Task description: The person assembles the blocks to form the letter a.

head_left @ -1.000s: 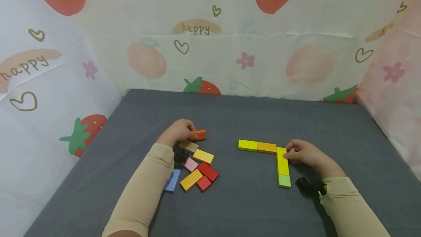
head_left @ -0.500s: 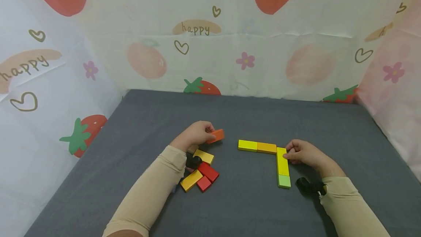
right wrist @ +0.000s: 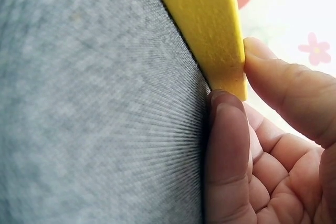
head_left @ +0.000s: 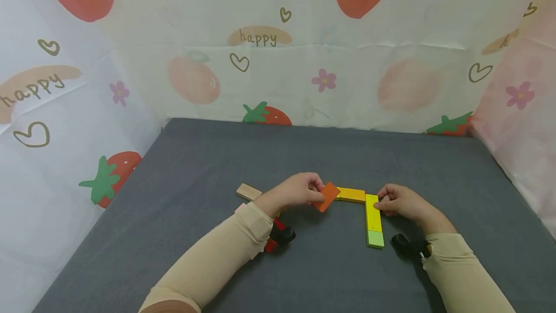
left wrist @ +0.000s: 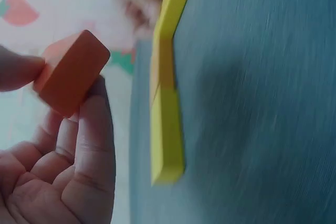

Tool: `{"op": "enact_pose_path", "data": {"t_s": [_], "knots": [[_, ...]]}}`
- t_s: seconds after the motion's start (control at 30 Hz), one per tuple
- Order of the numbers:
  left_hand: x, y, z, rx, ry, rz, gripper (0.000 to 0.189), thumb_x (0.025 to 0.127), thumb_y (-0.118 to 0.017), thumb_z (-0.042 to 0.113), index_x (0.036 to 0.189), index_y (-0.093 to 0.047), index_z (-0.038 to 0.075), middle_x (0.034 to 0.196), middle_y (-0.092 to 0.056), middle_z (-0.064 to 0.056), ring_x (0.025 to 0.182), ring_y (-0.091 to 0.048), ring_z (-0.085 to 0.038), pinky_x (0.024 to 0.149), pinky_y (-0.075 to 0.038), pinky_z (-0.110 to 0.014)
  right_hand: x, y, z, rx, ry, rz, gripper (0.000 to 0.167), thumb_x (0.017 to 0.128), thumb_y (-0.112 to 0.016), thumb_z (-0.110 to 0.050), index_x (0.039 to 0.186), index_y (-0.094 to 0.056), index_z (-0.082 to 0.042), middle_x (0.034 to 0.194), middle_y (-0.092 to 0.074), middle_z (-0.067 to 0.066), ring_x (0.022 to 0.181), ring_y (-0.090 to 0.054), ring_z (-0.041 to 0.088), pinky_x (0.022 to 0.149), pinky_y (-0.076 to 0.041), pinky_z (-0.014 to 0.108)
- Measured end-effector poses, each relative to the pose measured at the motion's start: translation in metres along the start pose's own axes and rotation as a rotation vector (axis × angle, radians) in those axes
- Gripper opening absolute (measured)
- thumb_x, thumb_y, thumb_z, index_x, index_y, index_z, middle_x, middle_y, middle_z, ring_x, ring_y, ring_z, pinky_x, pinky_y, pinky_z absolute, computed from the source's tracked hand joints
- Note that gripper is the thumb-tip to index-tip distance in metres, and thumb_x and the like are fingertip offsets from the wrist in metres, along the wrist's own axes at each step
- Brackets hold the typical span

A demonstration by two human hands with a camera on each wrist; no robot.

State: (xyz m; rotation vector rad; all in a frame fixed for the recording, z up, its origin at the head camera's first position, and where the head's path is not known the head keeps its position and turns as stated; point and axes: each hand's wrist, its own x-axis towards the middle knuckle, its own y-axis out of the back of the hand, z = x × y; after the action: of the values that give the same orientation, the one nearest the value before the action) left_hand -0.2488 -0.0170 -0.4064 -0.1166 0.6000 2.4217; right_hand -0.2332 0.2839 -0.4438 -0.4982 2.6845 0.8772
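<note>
My left hand [head_left: 299, 190] pinches an orange block [head_left: 326, 197] between thumb and fingers, held tilted in the air. In the head view it covers much of the yellow block at the row's left end; the left wrist view shows that yellow block [left wrist: 168, 140] whole and apart from the held one. An amber block [head_left: 352, 195] follows it, meeting the top of a long yellow block [head_left: 373, 214], with a light green block [head_left: 375, 239] below. My right hand [head_left: 406, 204] pinches the long yellow block near its far end, thumb on its top face [right wrist: 210, 30].
Under the left forearm lies a partly hidden group of loose blocks, among them a tan block [head_left: 248, 192] and a red block [head_left: 271, 245]. A dark grey cloth [head_left: 330, 274] covers the table. Printed curtains [head_left: 347, 95] stand behind and at both sides.
My left hand has carried the orange block rightward from beside the loose blocks to the row's left end, turning it on the way. The right hand and the row have stayed put.
</note>
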Motion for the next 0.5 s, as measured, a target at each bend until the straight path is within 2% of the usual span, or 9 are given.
{"op": "enact_pose_path", "data": {"t_s": [0.23, 0.5], "knots": [[0.004, -0.036, 0.006, -0.099, 0.014, -0.067, 0.013, 0.088, -0.072, 0.012, 0.096, -0.063, 0.007, 0.089, -0.068, -0.002, 0.077, -0.059, -0.011, 0.071, -0.051, -0.023, 0.0, 0.0, 0.0, 0.003, 0.007, -0.002, 0.03, 0.092, -0.068, -0.02, 0.106, -0.053, 0.002, 0.078, -0.059, -0.003, 0.077, -0.056, 0.013, 0.073, -0.051, 0.027], [0.006, -0.064, 0.01, -0.158, 0.048, -0.142, 0.014, 0.086, -0.074, 0.011, 0.093, -0.063, 0.006, 0.087, -0.07, -0.002, 0.075, -0.062, -0.009, 0.073, -0.055, -0.025, 0.0, 0.0, 0.0, 0.006, 0.006, -0.006, 0.03, 0.092, -0.067, -0.019, 0.107, -0.053, 0.002, 0.078, -0.059, -0.003, 0.076, -0.056, 0.011, 0.071, -0.051, 0.026]]}}
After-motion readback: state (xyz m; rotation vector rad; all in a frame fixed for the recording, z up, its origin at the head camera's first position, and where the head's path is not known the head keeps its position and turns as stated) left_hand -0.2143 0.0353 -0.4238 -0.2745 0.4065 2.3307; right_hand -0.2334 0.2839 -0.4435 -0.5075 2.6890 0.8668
